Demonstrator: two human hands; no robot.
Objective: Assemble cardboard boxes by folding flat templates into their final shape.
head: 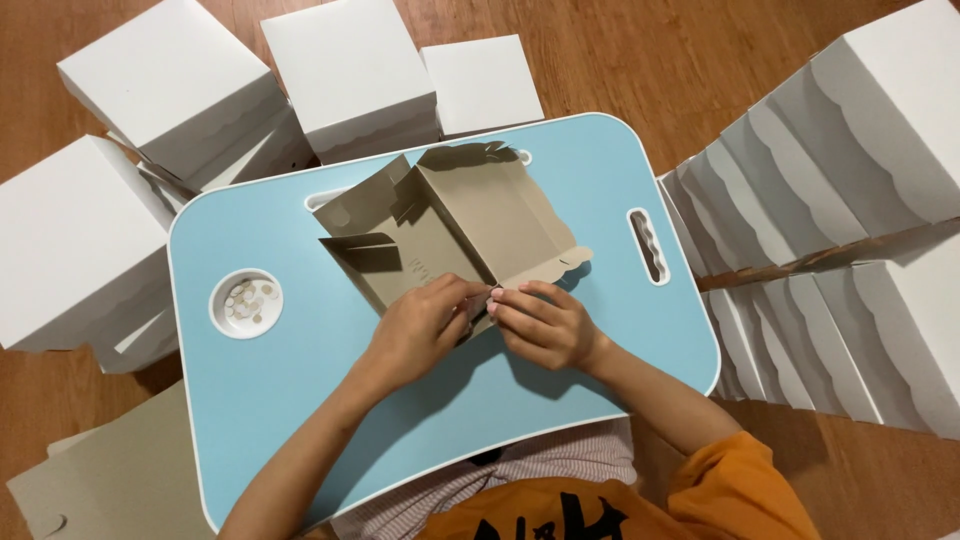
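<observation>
Half-folded box (455, 225): grey-brown card, on blue tray.
Finished boxes (350, 75): white cubes, ringing the tray.
Flat blanks (120, 480): grey, lower left.

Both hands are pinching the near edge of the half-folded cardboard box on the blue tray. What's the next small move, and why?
Probably press the near flap flat into its crease. The left hand and right hand meet at the near edge of the cardboard box, whose other walls already stand while this edge lies loose.
</observation>
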